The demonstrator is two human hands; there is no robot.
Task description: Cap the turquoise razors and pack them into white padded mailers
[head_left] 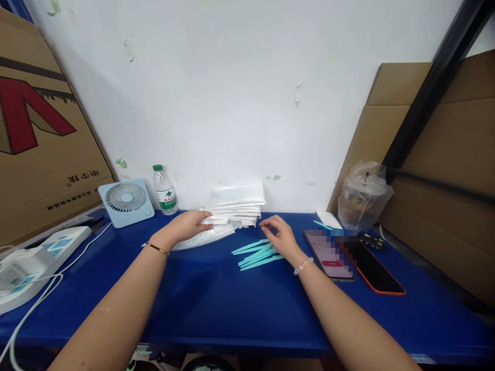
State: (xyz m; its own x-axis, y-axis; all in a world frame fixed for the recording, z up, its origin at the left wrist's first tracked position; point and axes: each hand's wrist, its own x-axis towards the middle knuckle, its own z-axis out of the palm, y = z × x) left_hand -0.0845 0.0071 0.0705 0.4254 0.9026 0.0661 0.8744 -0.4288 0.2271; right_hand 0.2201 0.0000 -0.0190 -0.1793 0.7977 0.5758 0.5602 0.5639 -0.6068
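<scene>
left hand (189, 225) pinched a white pouch (211, 237) below the stack (237, 206); right hand (280, 237) lay open, fingers on teal sticks (253, 256); gathering step, i judged

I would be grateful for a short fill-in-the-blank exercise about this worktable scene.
1. The left hand rests on a ___ packet.
2. The right hand touches teal sticks on the ___ table.
3. The water bottle has a ___ cap.
4. The fan stands to the ___ of the water bottle.
Missing words: white, blue, green, left.
</scene>
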